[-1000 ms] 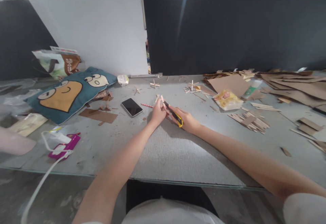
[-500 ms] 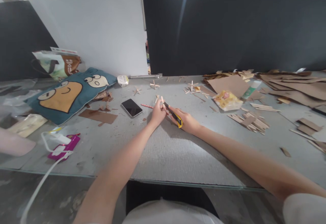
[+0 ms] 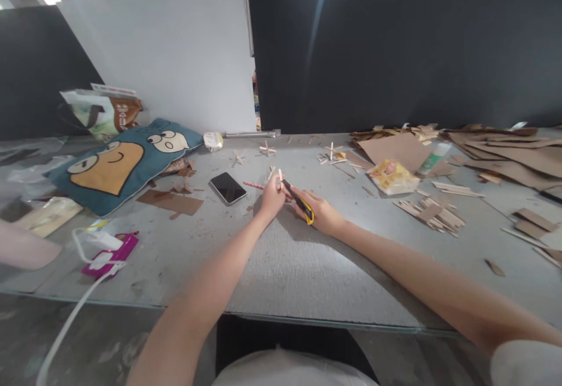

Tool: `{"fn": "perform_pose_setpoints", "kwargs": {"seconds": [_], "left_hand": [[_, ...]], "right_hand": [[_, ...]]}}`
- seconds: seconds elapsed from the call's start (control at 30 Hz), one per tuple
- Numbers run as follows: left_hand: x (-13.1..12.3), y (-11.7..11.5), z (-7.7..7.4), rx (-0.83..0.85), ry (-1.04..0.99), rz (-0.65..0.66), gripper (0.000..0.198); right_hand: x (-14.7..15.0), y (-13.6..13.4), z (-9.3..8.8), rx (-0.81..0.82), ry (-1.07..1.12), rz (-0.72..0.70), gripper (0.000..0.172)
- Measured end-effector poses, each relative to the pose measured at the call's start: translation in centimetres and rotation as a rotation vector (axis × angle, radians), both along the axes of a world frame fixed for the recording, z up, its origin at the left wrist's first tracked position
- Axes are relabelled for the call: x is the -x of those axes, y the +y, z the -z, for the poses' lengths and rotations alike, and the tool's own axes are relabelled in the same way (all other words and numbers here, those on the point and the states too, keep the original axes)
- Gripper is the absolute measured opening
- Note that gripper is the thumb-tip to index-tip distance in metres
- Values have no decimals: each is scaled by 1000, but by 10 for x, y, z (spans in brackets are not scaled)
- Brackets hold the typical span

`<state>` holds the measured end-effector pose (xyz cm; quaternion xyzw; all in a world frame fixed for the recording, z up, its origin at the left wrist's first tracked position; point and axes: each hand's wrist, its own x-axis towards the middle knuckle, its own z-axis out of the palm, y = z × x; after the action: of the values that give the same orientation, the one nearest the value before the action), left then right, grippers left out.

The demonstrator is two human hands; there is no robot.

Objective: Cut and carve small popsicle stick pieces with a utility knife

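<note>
Head view: close work near the middle of the counter

Among the larger loose goods, brown cardboard sheets lie piled at the far right and a blue cushion at the far left; both are well apart from the hands, presumably leaving the forearms room. The left hand and right hand come together in front of the body, a position that likely suits fine control. A phone lies screen up beside the left hand, probably within easy reach. Right fingers are wrapped round a yellow-and-black utility knife, its handle slanting back toward the palm, seemingly so that the front end points at the left fingertips. Small star-like stick pieces sit toward the back, perhaps out of the way. Smallest, a pale stick is pinched between the left fingers, end poking up; whether the blade touches it, I cannot tell.
</note>
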<state>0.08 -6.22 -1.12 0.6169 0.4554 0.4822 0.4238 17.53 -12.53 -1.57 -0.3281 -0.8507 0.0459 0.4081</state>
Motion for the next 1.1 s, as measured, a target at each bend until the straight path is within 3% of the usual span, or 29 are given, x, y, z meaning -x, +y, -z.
{"fn": "perform_pose_setpoints", "kwargs": {"seconds": [0.53,0.9,1.1], "left_hand": [[0,3,4,11,-3,-54,43],[1,-1,-5,-1,10,-7,34],[2,-1,-5,6,29,5,39]], "right_hand": [[3,-1,-2,18,31,-14,47],[1,-2,-2,-3,9,15,44],[1,-2,-3,-1,10,-3,44]]}}
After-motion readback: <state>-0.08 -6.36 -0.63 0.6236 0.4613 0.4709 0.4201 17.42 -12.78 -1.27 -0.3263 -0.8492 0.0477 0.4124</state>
